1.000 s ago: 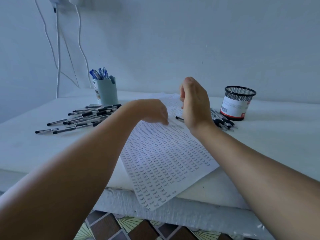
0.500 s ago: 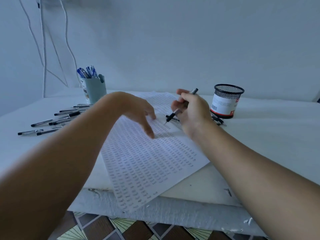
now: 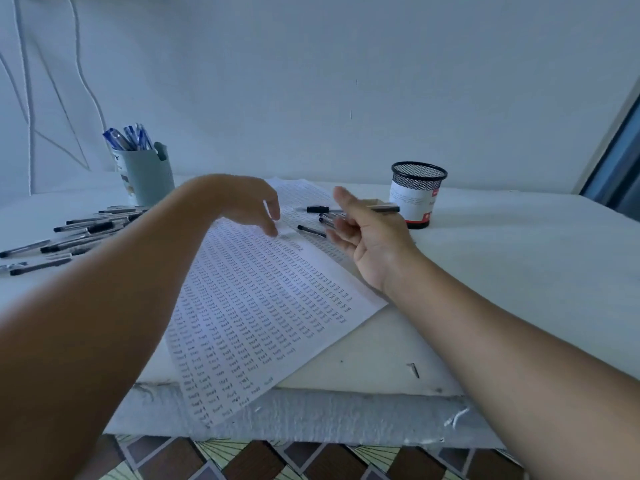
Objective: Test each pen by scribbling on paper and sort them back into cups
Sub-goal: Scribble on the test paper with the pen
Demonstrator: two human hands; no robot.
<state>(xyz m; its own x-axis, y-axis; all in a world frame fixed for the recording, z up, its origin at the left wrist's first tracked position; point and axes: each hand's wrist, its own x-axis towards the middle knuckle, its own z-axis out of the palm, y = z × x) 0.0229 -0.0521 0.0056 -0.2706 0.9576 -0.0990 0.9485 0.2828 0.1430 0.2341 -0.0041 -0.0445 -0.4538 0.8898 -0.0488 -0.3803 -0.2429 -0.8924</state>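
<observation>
Pen [image 3: 351, 209] lies crosswise in right hand [image 3: 370, 237], pinched by thumb; left hand [image 3: 242, 202] hangs relaxed.

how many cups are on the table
2. A light blue cup stands at the back left, holding blue pens. A black mesh cup stands at the back right, beyond the right hand. None seems hidden.
</observation>
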